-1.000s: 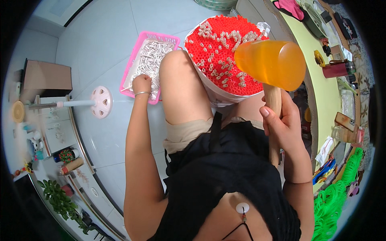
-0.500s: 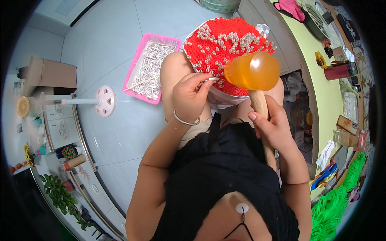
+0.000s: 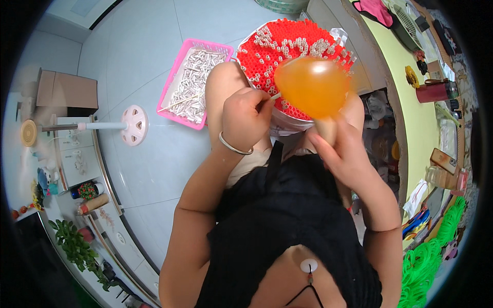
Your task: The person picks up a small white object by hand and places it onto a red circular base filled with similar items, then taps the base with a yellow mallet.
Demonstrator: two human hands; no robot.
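Note:
My right hand (image 3: 344,151) grips the wooden handle (image 3: 325,129) of a mallet with a translucent orange head (image 3: 314,88), slightly blurred. My left hand (image 3: 248,117) is closed, fingertips pinched around a thin white piece (image 3: 276,96) that points toward the mallet head. Both hands are over the near side of a round bundle of red tubes (image 3: 295,33), packed upright in a white-sided container (image 3: 287,124) between my knees. Small whitish cylinders (image 3: 314,49) stick up from many of the tubes. The mallet head hides part of the bundle.
A pink basket (image 3: 165,97) of small white cylinders (image 3: 192,77) and a thin stick stands beside my left knee. At right runs a yellow-green counter (image 3: 405,108) with a phone (image 3: 443,159), scissors (image 3: 417,223) and green cord (image 3: 426,267). A fan stand (image 3: 134,126) is at left.
The mallet head has swung left and now blurs close to the left hand's fingertips. My left hand has turned a little, with its fingers curled more downward.

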